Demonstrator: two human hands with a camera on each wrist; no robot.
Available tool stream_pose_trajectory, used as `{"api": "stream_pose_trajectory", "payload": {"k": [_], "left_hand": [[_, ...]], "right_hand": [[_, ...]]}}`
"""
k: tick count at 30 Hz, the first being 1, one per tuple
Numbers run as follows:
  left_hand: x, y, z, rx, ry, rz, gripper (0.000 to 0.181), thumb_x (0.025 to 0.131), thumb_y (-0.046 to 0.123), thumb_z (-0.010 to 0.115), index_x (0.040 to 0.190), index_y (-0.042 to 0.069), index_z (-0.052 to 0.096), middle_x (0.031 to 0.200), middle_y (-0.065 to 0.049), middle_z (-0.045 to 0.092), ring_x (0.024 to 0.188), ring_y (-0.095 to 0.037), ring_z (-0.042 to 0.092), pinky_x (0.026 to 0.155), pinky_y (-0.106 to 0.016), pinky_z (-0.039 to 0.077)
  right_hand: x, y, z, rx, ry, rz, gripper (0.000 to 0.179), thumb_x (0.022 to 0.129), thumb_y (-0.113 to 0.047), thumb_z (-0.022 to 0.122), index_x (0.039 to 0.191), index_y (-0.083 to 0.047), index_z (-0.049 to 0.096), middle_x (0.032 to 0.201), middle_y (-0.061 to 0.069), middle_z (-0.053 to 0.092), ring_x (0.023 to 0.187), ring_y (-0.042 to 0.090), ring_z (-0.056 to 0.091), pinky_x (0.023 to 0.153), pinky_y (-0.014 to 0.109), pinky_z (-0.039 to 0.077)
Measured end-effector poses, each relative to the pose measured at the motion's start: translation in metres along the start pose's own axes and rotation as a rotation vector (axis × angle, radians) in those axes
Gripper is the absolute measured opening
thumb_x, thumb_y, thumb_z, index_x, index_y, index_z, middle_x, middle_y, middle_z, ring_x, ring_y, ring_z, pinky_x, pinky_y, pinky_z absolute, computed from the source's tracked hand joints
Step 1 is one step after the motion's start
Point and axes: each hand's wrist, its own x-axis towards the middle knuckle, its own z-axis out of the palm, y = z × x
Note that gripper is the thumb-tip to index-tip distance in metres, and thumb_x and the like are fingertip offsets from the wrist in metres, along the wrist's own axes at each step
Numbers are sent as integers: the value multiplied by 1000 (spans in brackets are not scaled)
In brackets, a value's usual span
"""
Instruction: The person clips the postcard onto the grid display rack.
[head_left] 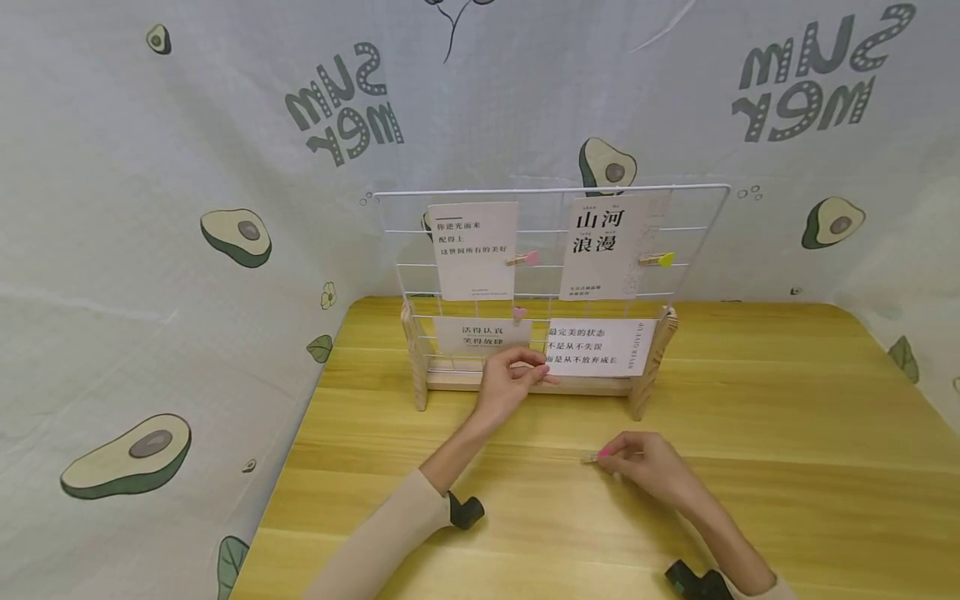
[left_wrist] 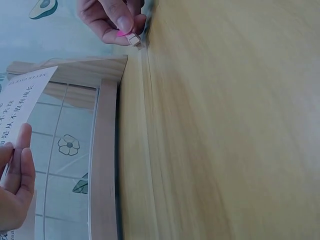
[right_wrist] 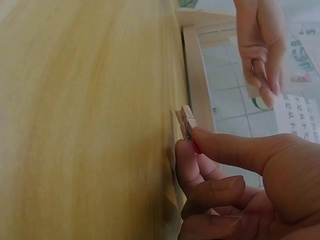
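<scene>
My left hand (head_left: 512, 385) pinches the lower left corner of a white printed card (head_left: 600, 348) and holds it against the lower right of a white wire grid (head_left: 551, 190). In the left wrist view, that card (left_wrist: 20, 102) leans out from the grid. Over the table in front, my right hand (head_left: 651, 467) pinches a small wooden clothespin (right_wrist: 186, 121) between thumb and forefinger. Its pink end lies under the thumb and its wooden jaws point away from the hand. Left of the held card, another card (head_left: 457, 335) hangs under a pink-ended clothespin (head_left: 519, 313).
Two taller cards hang on the upper grid, the left card (head_left: 476, 275) with a pink heart clothespin (head_left: 530, 258), the right card (head_left: 600, 275) with a yellow one (head_left: 664, 260). A wooden base (head_left: 450, 382) supports the grid on the wooden table (head_left: 750, 392). Patterned cloth (head_left: 525, 100) hangs behind.
</scene>
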Motion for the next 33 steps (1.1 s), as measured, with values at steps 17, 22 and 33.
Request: {"api": "stream_pose_trajectory", "payload": {"k": [17, 22, 33], "left_hand": [[3, -11, 12, 51, 68, 26, 10, 97, -2, 68, 104, -8, 70, 99, -29, 75, 90, -43, 77, 43, -16, 24], [4, -10, 12, 76, 83, 37, 9, 97, -1, 68, 103, -7, 70, 92, -28, 77, 86, -43, 77, 42, -17, 23], [4, -15, 15, 58, 107, 68, 9, 96, -4, 67, 103, -9, 69, 92, -29, 76, 86, -45, 76, 42, -16, 23]], "right_hand": [[1, -6, -3, 43, 66, -78, 11, 96, -12, 72, 104, -4, 74, 91, 8, 75, 50, 0, 39, 45, 20, 35], [3, -10, -9, -41, 152, -115, 11, 95, -18, 76, 102, -10, 76, 68, -2, 63, 48, 0, 35, 43, 20, 30], [6, -45, -55, -174, 484, -401, 11, 91, -4, 77, 102, -7, 76, 85, 1, 54, 57, 3, 35, 46, 23, 29]]}}
